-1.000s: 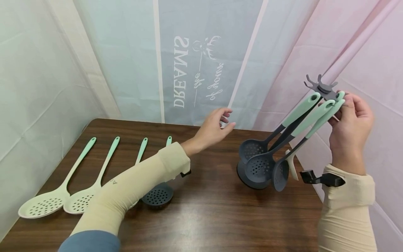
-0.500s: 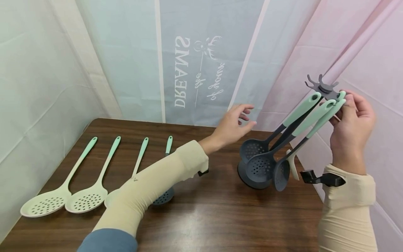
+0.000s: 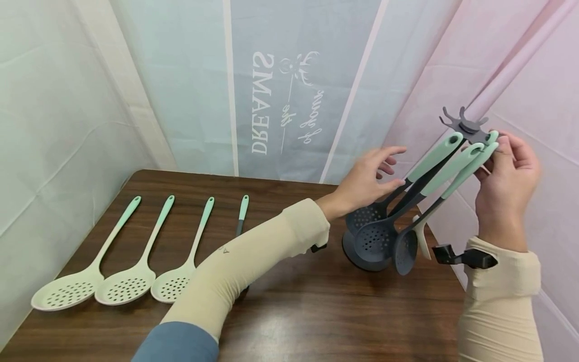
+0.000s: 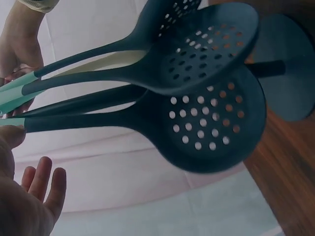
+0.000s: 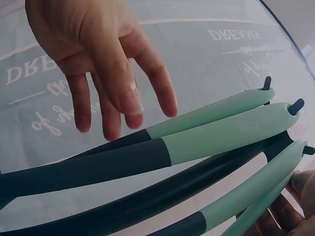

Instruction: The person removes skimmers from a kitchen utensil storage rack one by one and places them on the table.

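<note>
Now the left hand (image 3: 364,183) has moved over beside the hanging skimmers (image 3: 384,234), fingers loose; only the head view shows the right hand (image 3: 506,183) (pinching their handle tips).

Left hand (image 3: 364,181) has travelled right across the table, from above its far middle to just beside the hanging dark skimmers (image 3: 380,236); its sleeve now uncovers the third pale skimmer (image 3: 174,286) at left
</note>
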`<state>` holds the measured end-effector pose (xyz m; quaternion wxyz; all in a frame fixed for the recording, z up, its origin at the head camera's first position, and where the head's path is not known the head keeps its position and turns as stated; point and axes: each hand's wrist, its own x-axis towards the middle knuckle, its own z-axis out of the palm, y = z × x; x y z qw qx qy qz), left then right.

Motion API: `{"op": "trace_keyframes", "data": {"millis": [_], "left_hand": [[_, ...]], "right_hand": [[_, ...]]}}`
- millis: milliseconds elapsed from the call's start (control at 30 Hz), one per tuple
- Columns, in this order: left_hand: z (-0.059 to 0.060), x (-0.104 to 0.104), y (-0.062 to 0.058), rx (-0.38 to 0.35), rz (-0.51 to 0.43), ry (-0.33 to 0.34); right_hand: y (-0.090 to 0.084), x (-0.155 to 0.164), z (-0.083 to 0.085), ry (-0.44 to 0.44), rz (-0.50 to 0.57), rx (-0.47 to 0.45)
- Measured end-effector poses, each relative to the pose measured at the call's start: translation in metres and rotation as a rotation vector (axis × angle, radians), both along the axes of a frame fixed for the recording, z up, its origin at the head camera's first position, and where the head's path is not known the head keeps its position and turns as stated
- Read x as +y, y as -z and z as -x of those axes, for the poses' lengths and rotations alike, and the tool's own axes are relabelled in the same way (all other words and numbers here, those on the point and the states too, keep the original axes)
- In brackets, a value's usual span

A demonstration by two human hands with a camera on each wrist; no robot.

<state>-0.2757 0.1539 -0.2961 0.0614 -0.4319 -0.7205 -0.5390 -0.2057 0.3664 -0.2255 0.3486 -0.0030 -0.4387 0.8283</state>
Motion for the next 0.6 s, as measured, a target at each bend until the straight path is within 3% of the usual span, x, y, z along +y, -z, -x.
{"op": "trace_keyframes", "data": {"millis": [100,267,600], "left_hand": [[-0.001,0.008,0.000,-0.025,0.010,0.006],[-0.002,0.016,0.000,-0.006,0.031,0.028],[-0.005,0.024,-0.007,0.113,0.076,0.027]], "right_hand": [[0.000,0.000,0.000,0.003,0.006,-0.001],[0.000,0.001,-0.001,0.007,0.008,-0.010],[-0.001,0.001,-0.002,0.003,0.012,0.003]]}}
